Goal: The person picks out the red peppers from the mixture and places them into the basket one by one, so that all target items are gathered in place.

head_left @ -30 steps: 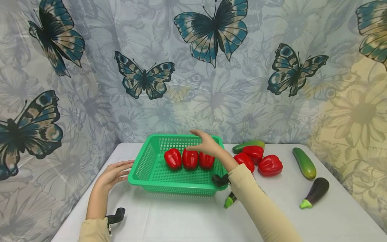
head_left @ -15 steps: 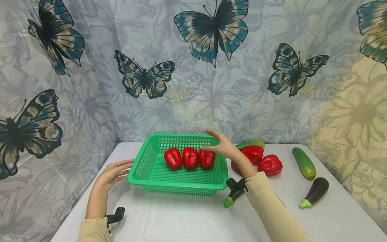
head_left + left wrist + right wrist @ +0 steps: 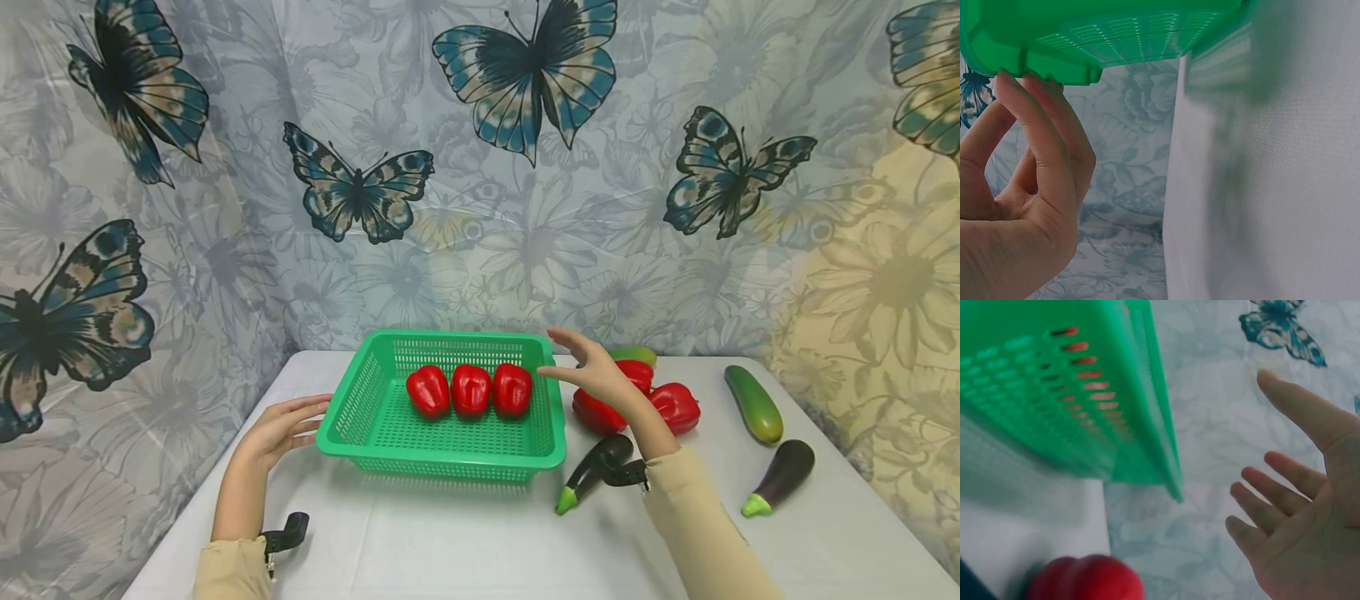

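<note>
A green plastic basket stands on the white table with three red bell peppers in a row inside: a left one, a middle one and a right one. My left hand is at the basket's left side, fingertips right at the rim; in the left wrist view those fingers reach up to its edge. Above the basket's right rim, my right hand is spread with nothing in it. In the right wrist view its palm faces the basket wall, thumb and fingers apart.
Right of the basket lie more red bell peppers, partly behind my right arm, and a green zucchini behind them. An eggplant is below my right wrist. Farther right are another zucchini and another eggplant. Butterfly-print cloth encloses the table.
My right hand has moved right, from over the peppers in the basket to its right rim, uncovering the right pepper. My left hand stays at the left rim.
</note>
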`<state>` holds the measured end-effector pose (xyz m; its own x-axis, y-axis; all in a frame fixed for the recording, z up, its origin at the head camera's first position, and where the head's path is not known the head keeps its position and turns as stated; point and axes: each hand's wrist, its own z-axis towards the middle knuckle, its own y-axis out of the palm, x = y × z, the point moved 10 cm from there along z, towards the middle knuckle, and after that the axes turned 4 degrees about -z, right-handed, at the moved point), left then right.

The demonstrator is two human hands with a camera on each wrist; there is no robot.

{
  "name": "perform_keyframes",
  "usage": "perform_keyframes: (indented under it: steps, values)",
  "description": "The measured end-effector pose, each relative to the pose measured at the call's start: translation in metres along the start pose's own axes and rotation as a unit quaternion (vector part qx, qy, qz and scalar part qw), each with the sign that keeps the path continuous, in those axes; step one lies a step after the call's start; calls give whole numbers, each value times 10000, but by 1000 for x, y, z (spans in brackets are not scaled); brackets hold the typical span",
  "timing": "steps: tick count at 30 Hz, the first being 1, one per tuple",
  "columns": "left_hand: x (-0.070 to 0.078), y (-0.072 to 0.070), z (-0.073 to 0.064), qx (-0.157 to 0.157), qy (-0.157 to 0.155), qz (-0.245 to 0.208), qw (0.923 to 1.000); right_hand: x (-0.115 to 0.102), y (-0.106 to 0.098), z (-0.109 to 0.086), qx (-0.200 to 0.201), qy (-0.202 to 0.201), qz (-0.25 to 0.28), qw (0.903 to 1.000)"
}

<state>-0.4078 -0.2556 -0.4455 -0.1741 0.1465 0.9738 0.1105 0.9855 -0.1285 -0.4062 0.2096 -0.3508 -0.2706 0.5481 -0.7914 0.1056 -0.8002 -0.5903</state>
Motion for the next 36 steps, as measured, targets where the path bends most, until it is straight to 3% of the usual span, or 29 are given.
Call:
perform_keyframes:
  steps: [5,13,21,30,36]
  values:
    - [0,0,-1,-35,-41,-69,10000,16,-6,-6,40,2,-20,10000]
    - [-1,0,0,-41,-61,-89,9999,48,-14,-16,178,501,-63,9986]
    - [-1,1,2,-141,7,-139,9998,74,-19,-29,228,652,29,9976]
    - [-1,1,1,-89,-36,-115,9999,94,-19,-38,214,727,13,9971]
    - [-2,2,1,-107,-58,-114,9999,106,-18,-43,143,1057,-159,9942]
